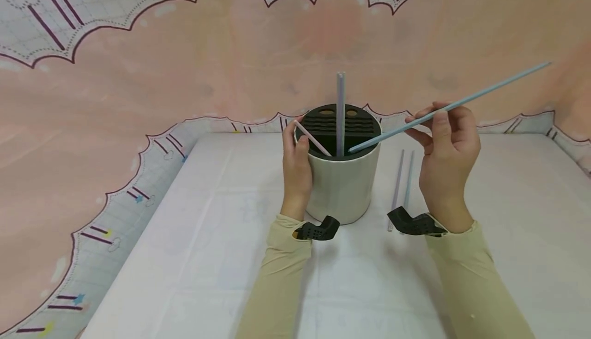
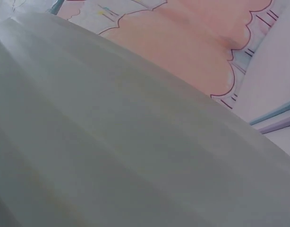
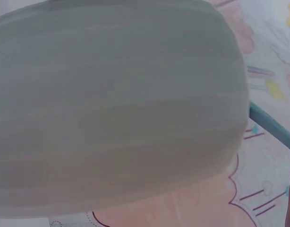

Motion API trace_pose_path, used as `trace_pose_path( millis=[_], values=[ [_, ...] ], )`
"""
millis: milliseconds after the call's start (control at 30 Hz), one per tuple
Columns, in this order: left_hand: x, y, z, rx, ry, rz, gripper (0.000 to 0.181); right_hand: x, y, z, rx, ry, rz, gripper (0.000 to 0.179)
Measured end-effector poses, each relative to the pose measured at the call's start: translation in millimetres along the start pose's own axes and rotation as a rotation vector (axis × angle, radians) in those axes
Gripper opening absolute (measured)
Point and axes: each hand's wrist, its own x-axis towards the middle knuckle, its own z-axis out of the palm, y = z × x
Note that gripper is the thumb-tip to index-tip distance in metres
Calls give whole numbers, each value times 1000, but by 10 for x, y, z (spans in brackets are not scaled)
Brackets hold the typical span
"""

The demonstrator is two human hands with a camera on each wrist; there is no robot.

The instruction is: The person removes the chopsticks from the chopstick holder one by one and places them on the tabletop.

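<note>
Behind a white table (image 1: pixel 208 257), peach backdrop (image 1: pixel 258 62) with scalloped white edging. On table: pale round container (image 1: pixel 341 190), black slotted top (image 1: pixel 339 121), opening at front. Left hand (image 1: pixel 297 175) grips container's left side near the rim. Right hand (image 1: pixel 448 154), fingers bent, pinches long blue stick (image 1: pixel 498 86), slanted, lower tip at that opening. Also in the opening: pale upright sticks (image 1: pixel 340 113) close together, pink stick (image 1: pixel 312 139) leaning left. Two thin sticks (image 1: pixel 398 180) lie on table, right of container.

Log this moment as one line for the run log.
left hand: grips container side | right hand: pinches blue stick, lower end at container top | pink stick: leaning in container | table: two more sticks lying
</note>
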Motion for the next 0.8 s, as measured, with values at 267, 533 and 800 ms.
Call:
trace_pose_path(
  millis=[267, 533, 800],
  values=[
    [-56, -18, 33, 22, 19, -4, 50, 106, -119, -175, 186, 44, 83, 24],
    [-52, -9, -2, -40, -7, -8, 51, 143, -76, -361, 319, 47, 265, 23],
    [-30, -21, -26, -54, -14, -19, 52, 45, 212, -619, -12, -45, 492, 28]
  ],
)
